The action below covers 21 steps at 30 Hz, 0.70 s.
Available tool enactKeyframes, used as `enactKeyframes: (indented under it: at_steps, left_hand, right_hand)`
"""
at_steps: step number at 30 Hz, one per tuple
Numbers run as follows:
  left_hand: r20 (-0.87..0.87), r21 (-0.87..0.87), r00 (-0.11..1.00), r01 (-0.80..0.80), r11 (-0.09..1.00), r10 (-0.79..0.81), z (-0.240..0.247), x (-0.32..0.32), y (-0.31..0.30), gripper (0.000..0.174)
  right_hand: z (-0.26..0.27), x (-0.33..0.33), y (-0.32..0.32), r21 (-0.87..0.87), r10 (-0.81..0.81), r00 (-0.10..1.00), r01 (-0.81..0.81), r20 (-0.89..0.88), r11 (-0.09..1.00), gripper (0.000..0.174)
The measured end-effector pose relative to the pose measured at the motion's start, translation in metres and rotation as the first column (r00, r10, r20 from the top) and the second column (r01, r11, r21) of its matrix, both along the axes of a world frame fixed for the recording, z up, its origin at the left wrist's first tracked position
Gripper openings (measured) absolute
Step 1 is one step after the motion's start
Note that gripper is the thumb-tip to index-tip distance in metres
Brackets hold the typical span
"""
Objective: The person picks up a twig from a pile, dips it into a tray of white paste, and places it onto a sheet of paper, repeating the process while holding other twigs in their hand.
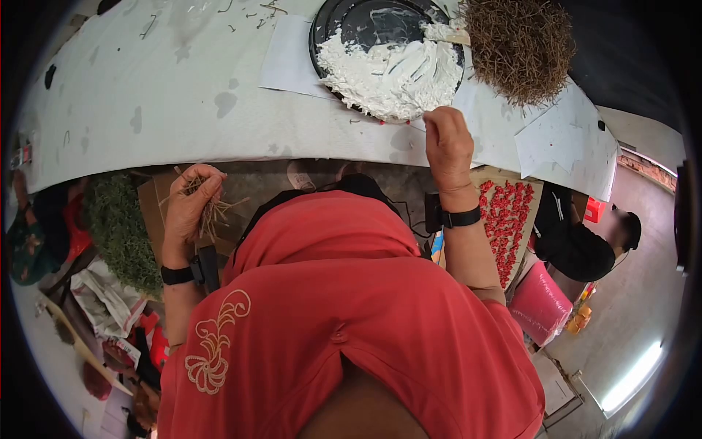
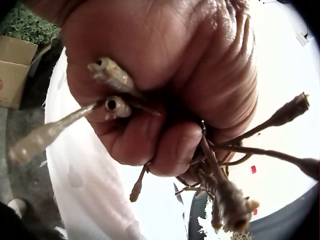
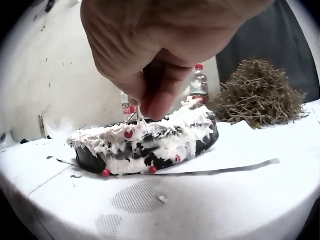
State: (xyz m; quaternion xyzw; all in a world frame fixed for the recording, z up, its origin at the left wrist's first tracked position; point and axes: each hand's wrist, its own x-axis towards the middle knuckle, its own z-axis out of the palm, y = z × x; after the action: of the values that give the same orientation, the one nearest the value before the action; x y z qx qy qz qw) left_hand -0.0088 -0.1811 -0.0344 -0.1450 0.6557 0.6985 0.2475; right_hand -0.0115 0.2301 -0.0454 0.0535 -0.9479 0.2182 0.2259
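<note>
My left hand (image 1: 194, 201) grips a loose bunch of thin brown twigs (image 2: 225, 200) in front of the table edge; their knobby ends poke out between curled fingers. Over the near rim of a round black tray (image 1: 358, 22), my right hand (image 1: 450, 143) pinches a thin pale stem (image 3: 134, 116) between thumb and fingertips, right at the white paste (image 1: 395, 77). The stem's upper part is hidden by the fingers. Thick, ragged paste covers the near part of the tray and its side. A small red bead (image 3: 128, 134) shows against the paste below the fingertips.
A big heap of brown twigs (image 1: 521, 51) stands right of the tray. A paste-coated spatula (image 1: 450, 34) lies on the tray's rim. Below the table are a board of red pieces (image 1: 504, 219) and a green heap (image 1: 121, 227). A person in black (image 1: 581, 245) sits at right.
</note>
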Motion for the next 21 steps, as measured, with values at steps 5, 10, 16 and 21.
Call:
enactKeyframes:
  at_steps: [5, 10, 16, 21]
  left_hand:
    - [0.001, 0.036, 1.000, 0.009, 0.999, -0.009, -0.001, -0.001, -0.003, 0.010]
    - [0.002, 0.032, 1.000, 0.012, 0.999, -0.012, -0.002, -0.004, -0.001, 0.010]
    - [-0.003, 0.005, 1.000, 0.001, 1.000, -0.001, -0.002, -0.003, 0.001, 0.010]
    - [-0.008, 0.028, 1.000, -0.019, 0.999, 0.020, -0.003, -0.002, -0.001, 0.010]
  right_hand:
    - [0.000, 0.004, -0.001, 0.186, 0.072, 0.989, -0.096, 0.130, 0.978, 0.016]
    - [0.006, 0.001, -0.002, 0.203, 0.082, 0.970, -0.130, 0.229, 0.971, 0.014]
    - [0.018, -0.004, -0.005, 0.073, 0.059, 0.989, -0.070, 0.137, 0.995, 0.017]
    - [0.028, -0.001, -0.005, -0.085, -0.035, 0.998, 0.030, -0.057, 0.996, 0.022]
